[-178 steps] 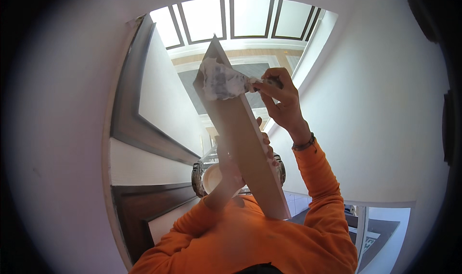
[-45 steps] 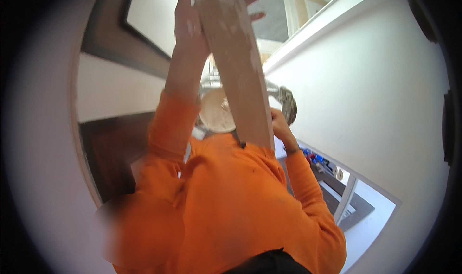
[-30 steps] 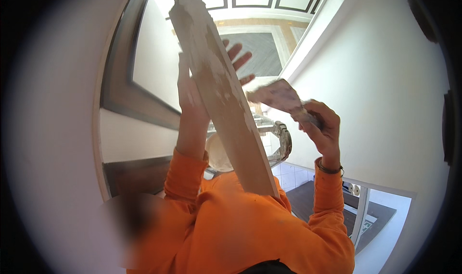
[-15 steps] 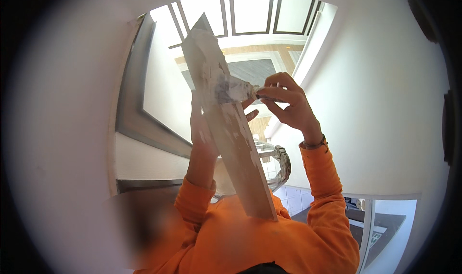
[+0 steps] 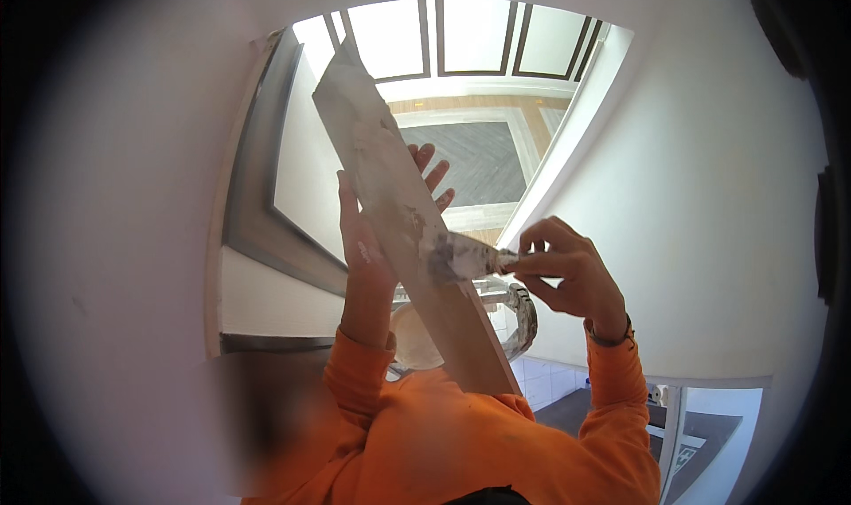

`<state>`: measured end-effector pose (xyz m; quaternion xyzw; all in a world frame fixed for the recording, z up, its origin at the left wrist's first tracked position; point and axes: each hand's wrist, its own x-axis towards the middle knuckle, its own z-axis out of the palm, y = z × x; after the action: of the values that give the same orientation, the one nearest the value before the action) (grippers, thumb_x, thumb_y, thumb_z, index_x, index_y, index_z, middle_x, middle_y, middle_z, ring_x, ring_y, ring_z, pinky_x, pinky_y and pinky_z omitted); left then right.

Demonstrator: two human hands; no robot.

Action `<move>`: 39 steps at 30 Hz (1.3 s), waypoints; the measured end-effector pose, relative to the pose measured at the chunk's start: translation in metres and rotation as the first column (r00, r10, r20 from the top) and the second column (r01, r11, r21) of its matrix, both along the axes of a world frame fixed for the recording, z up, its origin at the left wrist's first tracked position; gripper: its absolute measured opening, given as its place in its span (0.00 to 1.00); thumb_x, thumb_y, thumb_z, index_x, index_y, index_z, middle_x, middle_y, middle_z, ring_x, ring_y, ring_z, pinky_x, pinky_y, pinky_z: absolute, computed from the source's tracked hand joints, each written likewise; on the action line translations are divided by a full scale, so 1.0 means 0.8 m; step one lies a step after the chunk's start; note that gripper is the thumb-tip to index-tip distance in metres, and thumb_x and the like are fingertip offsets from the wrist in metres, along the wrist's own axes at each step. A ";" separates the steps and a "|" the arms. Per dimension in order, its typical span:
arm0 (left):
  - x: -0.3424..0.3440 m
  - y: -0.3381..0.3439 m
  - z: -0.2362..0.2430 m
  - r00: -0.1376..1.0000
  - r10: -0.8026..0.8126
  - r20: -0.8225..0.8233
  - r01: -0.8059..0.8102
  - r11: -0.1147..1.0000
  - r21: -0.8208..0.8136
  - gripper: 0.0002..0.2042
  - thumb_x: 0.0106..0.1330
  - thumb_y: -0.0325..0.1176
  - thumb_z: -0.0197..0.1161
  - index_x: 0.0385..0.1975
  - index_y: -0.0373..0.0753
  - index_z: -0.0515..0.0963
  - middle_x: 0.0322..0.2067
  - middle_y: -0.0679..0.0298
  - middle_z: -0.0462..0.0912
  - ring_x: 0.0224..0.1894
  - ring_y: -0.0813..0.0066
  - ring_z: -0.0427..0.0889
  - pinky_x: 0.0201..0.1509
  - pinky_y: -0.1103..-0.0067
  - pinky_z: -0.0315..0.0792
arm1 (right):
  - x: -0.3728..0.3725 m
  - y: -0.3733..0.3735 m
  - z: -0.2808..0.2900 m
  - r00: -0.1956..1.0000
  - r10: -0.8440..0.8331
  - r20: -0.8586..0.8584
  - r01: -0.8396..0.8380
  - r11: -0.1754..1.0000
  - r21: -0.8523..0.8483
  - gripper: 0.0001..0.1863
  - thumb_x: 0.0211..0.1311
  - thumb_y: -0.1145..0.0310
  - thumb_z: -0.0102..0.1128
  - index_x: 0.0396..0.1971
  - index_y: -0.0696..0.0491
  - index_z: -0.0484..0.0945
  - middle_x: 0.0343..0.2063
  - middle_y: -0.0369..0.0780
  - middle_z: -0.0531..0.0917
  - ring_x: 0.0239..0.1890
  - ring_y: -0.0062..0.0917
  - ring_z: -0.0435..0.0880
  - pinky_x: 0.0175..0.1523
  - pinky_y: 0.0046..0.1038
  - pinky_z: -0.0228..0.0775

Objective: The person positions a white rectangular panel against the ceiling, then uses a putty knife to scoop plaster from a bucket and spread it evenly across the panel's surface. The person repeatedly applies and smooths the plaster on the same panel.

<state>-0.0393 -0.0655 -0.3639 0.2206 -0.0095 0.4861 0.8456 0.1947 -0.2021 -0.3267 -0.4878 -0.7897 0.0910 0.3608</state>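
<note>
We see a long board [image 5: 377, 177] slanting up before an orange top [image 5: 496, 447], across the left hand [image 5: 362, 239], its fingers spread behind, seemingly to brace it; the right hand [image 5: 572, 270] pinches a scraper [image 5: 474, 258], blade against the smeared face, probably for control; pale marks on a dark panel [image 5: 722, 427] we cannot read.
</note>
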 end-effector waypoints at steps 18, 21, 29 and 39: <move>0.041 -0.043 -0.009 0.971 0.082 -0.227 -0.085 0.996 -0.002 0.41 0.76 0.69 0.36 0.75 0.41 0.57 0.68 0.49 0.68 0.63 0.46 0.75 0.66 0.52 0.71 | -0.057 0.092 0.101 0.967 -0.247 0.056 0.231 0.951 0.203 0.15 0.64 0.74 0.66 0.51 0.50 0.84 0.40 0.41 0.78 0.26 0.30 0.85 0.32 0.31 0.77; 0.034 -0.036 -0.005 0.963 0.155 -0.221 -0.162 0.987 -0.013 0.42 0.75 0.70 0.37 0.76 0.40 0.55 0.70 0.51 0.66 0.68 0.52 0.71 0.70 0.51 0.67 | -0.068 0.084 0.089 0.971 -0.227 0.073 0.213 0.964 0.157 0.15 0.63 0.74 0.66 0.50 0.49 0.84 0.40 0.41 0.78 0.25 0.31 0.85 0.31 0.32 0.78; 0.015 0.004 -0.002 0.980 0.181 -0.081 -0.175 0.981 0.085 0.45 0.72 0.73 0.35 0.78 0.43 0.49 0.73 0.46 0.59 0.75 0.41 0.58 0.76 0.45 0.57 | -0.084 0.035 0.055 0.969 -0.180 0.169 0.184 0.983 -0.011 0.18 0.63 0.71 0.61 0.53 0.50 0.79 0.39 0.44 0.75 0.25 0.37 0.85 0.29 0.37 0.81; 0.000 0.039 0.023 0.944 0.326 -0.046 -0.319 0.940 0.116 0.41 0.73 0.70 0.35 0.77 0.45 0.52 0.67 0.50 0.66 0.78 0.41 0.52 0.78 0.39 0.47 | -0.070 -0.022 0.018 0.952 -0.205 0.227 0.213 0.977 -0.009 0.16 0.58 0.74 0.70 0.47 0.50 0.85 0.40 0.40 0.76 0.21 0.27 0.82 0.24 0.31 0.77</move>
<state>-0.0394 -0.0345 -0.3455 0.2799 0.0282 0.6095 0.7412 0.1388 -0.2199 -0.3126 -0.5816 -0.7678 0.0095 0.2685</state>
